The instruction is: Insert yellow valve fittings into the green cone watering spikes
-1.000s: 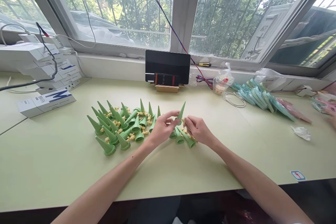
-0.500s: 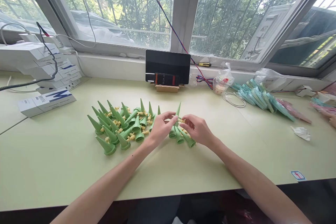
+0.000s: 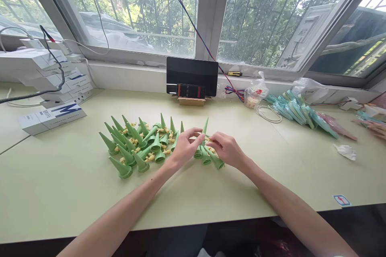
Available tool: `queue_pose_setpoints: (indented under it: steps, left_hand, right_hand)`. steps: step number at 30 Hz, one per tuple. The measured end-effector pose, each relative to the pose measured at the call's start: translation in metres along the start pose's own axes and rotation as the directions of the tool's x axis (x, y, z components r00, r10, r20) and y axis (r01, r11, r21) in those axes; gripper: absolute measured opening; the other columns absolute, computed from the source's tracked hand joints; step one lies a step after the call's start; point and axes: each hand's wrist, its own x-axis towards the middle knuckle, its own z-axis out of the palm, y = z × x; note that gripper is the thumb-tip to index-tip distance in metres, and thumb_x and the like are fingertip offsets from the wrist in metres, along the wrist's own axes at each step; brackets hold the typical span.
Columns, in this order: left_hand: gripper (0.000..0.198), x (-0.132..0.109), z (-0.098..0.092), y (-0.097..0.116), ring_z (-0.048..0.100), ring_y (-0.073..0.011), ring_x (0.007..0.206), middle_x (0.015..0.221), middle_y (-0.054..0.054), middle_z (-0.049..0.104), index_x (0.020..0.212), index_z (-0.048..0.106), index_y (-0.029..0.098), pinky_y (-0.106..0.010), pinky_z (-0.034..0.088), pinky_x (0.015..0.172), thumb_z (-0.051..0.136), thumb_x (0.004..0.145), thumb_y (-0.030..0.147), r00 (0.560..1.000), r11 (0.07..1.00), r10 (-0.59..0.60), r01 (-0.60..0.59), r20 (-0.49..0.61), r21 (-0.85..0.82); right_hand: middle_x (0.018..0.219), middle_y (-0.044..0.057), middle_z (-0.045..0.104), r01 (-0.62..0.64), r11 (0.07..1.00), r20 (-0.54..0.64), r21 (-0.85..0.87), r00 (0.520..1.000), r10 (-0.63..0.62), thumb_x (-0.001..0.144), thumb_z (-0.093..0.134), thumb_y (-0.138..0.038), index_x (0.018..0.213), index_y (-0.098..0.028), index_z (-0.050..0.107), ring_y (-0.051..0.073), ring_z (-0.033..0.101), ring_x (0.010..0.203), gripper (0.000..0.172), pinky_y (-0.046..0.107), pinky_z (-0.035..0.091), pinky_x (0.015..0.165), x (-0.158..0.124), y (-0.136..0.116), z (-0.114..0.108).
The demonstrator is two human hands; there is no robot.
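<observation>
My left hand (image 3: 189, 143) is closed on a green plastic watering spike (image 3: 205, 125), whose pointed tip stands up above the fingers. From the right, my right hand (image 3: 225, 147) pinches a small yellow valve (image 3: 208, 139) at the side of that spike. The fingers partly hide where the two parts meet. Below the hands, several green spikes (image 3: 218, 162) lie with their open ends toward me. To the left sits a crowd of green spikes (image 3: 140, 161), upright and tilted, many with yellow valves (image 3: 150, 157) fitted on their sides.
A dark tablet (image 3: 193, 73) with a phone (image 3: 189, 90) before it leans by the window. White boxes (image 3: 54, 118) are stacked at left. On the right are a plastic bag (image 3: 255, 93), a coiled cable (image 3: 269, 115), teal packets (image 3: 301, 110) and crumpled tissue (image 3: 345, 151).
My right hand's fingers have drawn slightly closer together on the yellow valve. The left hand and the spike stay almost where they were.
</observation>
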Motion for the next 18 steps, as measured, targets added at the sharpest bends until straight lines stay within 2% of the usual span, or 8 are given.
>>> queue_pose_setpoints:
  steps: [8, 13, 18]
  left_hand:
    - [0.039, -0.001, 0.001, -0.01, 0.042, -0.0069, 0.049, 0.085, -0.003, 0.064, 0.108, 0.063, 0.018, -0.021, 0.032, 0.043, 0.063, 0.084, 0.049, 0.997, 0.998, 0.058, -0.057, 0.047, -0.028]
    - [0.034, -0.001, 0.002, -0.015, 0.04, -0.0066, 0.051, 0.087, -0.003, 0.062, 0.109, 0.063, 0.02, -0.021, 0.031, 0.045, 0.061, 0.086, 0.045, 0.993, 0.995, 0.095, -0.092, 0.075, -0.04]
    - [0.031, -0.002, 0.003, -0.013, 0.04, -0.0065, 0.052, 0.09, -0.003, 0.062, 0.11, 0.065, 0.021, -0.021, 0.032, 0.045, 0.059, 0.088, 0.042, 0.985, 0.988, 0.153, -0.152, 0.078, -0.011]
  right_hand:
    - [0.066, -0.001, 0.049, -0.028, 1.0, 0.013, 0.011, 1.0, 0.028, 0.098, 0.045, -0.031, 0.071, -0.021, 0.044, 0.012, 0.037, 0.058, 0.03, 0.025, 0.032, 0.056, 0.0, -0.002, -0.002]
    - [0.06, -0.003, 0.041, -0.063, 0.997, 0.014, 0.04, 0.998, 0.062, 0.098, 0.042, -0.029, 0.066, -0.021, 0.034, 0.012, 0.03, 0.055, 0.033, 0.026, 0.029, 0.054, 0.0, -0.004, -0.002]
    - [0.058, -0.004, 0.034, -0.138, 0.984, 0.016, 0.116, 0.99, 0.137, 0.099, 0.04, -0.034, 0.066, -0.021, 0.032, 0.011, 0.027, 0.054, 0.037, 0.026, 0.028, 0.052, 0.001, -0.006, -0.002]
